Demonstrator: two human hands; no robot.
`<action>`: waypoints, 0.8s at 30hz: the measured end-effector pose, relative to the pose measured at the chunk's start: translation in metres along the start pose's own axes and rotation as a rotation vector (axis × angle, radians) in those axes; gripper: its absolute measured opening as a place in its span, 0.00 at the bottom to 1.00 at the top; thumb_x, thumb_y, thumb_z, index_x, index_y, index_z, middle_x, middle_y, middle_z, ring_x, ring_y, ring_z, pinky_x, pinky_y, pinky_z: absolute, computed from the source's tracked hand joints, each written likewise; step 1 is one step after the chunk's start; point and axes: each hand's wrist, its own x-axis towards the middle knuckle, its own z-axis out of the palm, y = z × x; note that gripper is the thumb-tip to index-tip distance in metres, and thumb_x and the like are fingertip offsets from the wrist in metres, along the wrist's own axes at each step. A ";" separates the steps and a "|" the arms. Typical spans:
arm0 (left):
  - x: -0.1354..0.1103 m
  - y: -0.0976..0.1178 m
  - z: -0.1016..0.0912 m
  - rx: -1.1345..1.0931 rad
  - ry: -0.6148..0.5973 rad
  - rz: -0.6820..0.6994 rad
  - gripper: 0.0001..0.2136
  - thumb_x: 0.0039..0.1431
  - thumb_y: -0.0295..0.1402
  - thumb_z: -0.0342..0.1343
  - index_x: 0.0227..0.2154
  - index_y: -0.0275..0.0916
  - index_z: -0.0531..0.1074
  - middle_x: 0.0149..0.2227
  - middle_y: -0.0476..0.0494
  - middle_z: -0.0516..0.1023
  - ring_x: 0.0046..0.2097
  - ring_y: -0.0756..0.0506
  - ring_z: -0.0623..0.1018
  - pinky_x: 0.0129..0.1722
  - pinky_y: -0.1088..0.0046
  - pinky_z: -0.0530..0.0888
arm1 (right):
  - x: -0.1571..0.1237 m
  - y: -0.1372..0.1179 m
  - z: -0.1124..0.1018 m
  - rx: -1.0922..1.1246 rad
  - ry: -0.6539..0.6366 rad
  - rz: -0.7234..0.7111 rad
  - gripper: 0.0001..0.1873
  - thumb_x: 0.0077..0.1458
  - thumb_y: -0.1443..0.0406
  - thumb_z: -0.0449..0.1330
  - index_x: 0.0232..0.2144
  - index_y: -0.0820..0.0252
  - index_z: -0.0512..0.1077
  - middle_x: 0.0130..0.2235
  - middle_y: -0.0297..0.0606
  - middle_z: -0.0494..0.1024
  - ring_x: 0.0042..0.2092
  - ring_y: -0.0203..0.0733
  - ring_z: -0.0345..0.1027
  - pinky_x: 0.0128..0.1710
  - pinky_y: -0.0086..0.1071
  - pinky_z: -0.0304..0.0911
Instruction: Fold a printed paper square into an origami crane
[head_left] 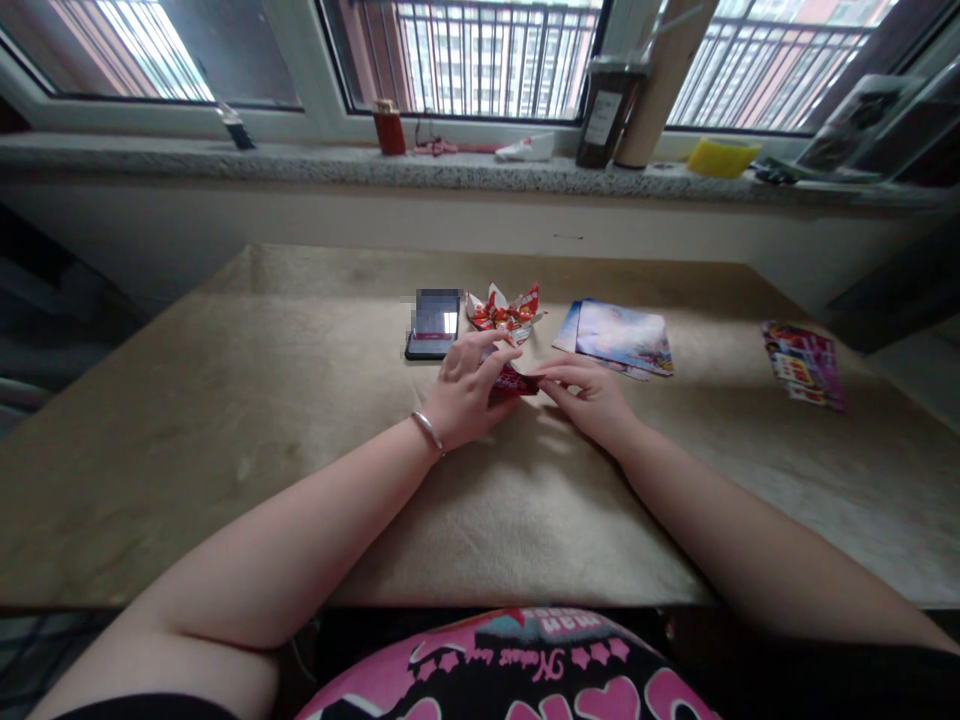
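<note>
Both hands meet over the middle of a tan table (225,420). Between them is a small folded piece of red printed paper (516,382). My left hand (466,388), with a silver bangle on the wrist, curls its fingers over the paper's left end. My right hand (589,393) pinches the paper's right end with its fingertips. Just behind the hands stands a finished folded red-and-white paper shape (504,310) with pointed tips. A dark phone (433,324) lies flat to its left.
A stack of colourful printed sheets (621,338) lies right of the hands, and another small pile (804,364) sits near the table's right edge. On the stone windowsill (315,165) behind stand a red cup (388,128), a dark container (606,115) and a yellow object (721,157).
</note>
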 end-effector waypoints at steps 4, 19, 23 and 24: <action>0.002 0.000 -0.001 0.051 0.045 0.025 0.14 0.55 0.38 0.57 0.43 0.41 0.69 0.50 0.43 0.70 0.55 0.40 0.64 0.57 0.59 0.61 | 0.000 -0.006 -0.001 -0.028 0.000 -0.068 0.10 0.57 0.61 0.55 0.34 0.53 0.77 0.38 0.39 0.78 0.38 0.39 0.70 0.35 0.34 0.68; 0.008 -0.003 0.000 -0.104 0.097 0.095 0.06 0.57 0.38 0.56 0.30 0.42 0.73 0.34 0.46 0.77 0.46 0.45 0.71 0.51 0.63 0.66 | -0.003 -0.009 0.001 0.000 0.014 -0.045 0.07 0.55 0.63 0.57 0.36 0.55 0.73 0.36 0.37 0.78 0.39 0.40 0.69 0.35 0.34 0.67; 0.009 -0.004 0.002 -0.222 0.123 0.110 0.08 0.58 0.39 0.56 0.29 0.40 0.72 0.33 0.46 0.76 0.42 0.47 0.73 0.45 0.67 0.70 | -0.002 -0.012 0.000 -0.051 -0.004 -0.097 0.08 0.50 0.63 0.61 0.36 0.54 0.72 0.38 0.37 0.77 0.41 0.42 0.68 0.36 0.35 0.67; 0.009 -0.004 0.002 -0.239 0.129 0.108 0.08 0.58 0.39 0.56 0.29 0.40 0.72 0.33 0.46 0.76 0.41 0.47 0.73 0.45 0.67 0.70 | -0.002 -0.012 0.000 -0.072 0.004 -0.111 0.08 0.50 0.63 0.61 0.36 0.53 0.72 0.38 0.37 0.77 0.41 0.42 0.68 0.36 0.35 0.66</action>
